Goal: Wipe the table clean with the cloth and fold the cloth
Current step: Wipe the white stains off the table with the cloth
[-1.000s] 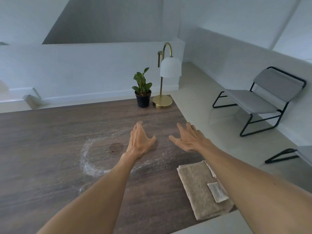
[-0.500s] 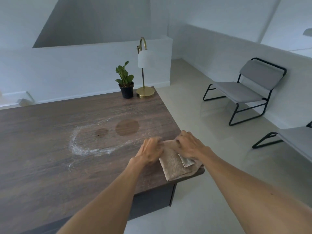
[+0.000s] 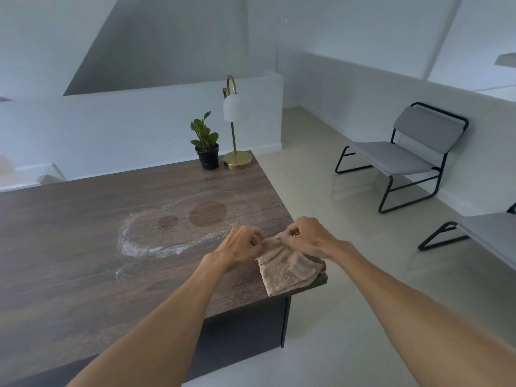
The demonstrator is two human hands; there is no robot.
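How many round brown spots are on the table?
2. A small dark round spot sits inside the white powder ring, and a bigger brown round spot lies to its right on the dark wooden table.

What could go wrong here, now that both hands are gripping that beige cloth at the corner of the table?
The cloth lies right at the table corner; if the left hand or right hand lets go, it might drop to the floor. Wiping the white powder ring outward could sweep it over the edge. Broad strokes might knock the potted plant or lamp.
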